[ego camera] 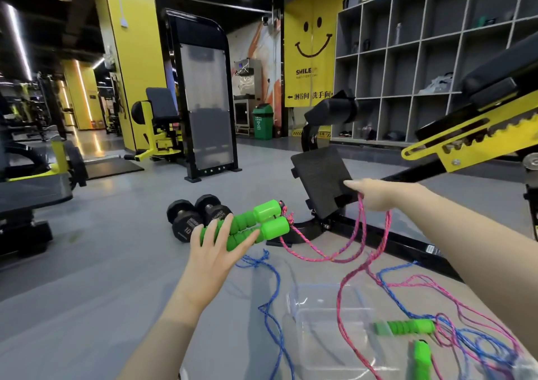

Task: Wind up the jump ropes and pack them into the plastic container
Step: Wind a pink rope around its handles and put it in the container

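Note:
My left hand [217, 241] holds two green jump-rope handles [256, 224] side by side in the air, fingers wrapped around their ribbed grips. A pink braided rope [353, 244] runs from those handles in a sagging loop up to my right hand [375, 195], which pinches it at mid-height. The rest of the pink rope drops to the floor. A clear plastic container [329, 330] sits on the floor at lower centre. A second rope with green handles [407, 326] and blue cord [272, 315] lies tangled beside and across the container.
Two black dumbbells [198, 215] lie on the grey floor just beyond my left hand. A black and yellow gym bench frame [454, 144] stands to the right, its base bar [378, 234] running behind the ropes. Weight machines stand at left and centre.

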